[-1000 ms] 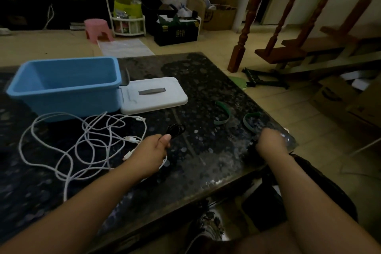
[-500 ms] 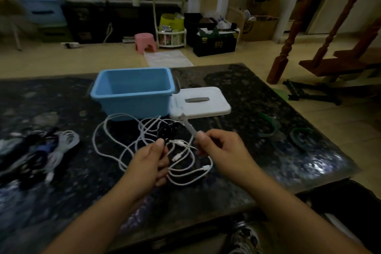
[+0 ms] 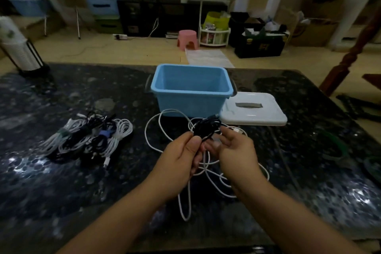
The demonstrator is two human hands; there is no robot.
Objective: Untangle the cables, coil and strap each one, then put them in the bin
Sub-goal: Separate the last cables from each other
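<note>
Both hands now meet at the black cable.
Left hand point(image 3: 181, 163) grip pinches the black cable point(image 3: 206, 129); right hand point(image 3: 235, 150), half-open, has come in beside it, ready for coiling.

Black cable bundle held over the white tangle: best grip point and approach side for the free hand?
Grip the black cable bundle at its upper right, from the right. The left hand already pinches its lower left; the right hand is open beside it. Avoid the white cable loops beneath.

Your single head-worn camera is looking forward and down across the dark table point(image 3: 61, 181), sitting close above your hands, taking in the room beyond.
</note>
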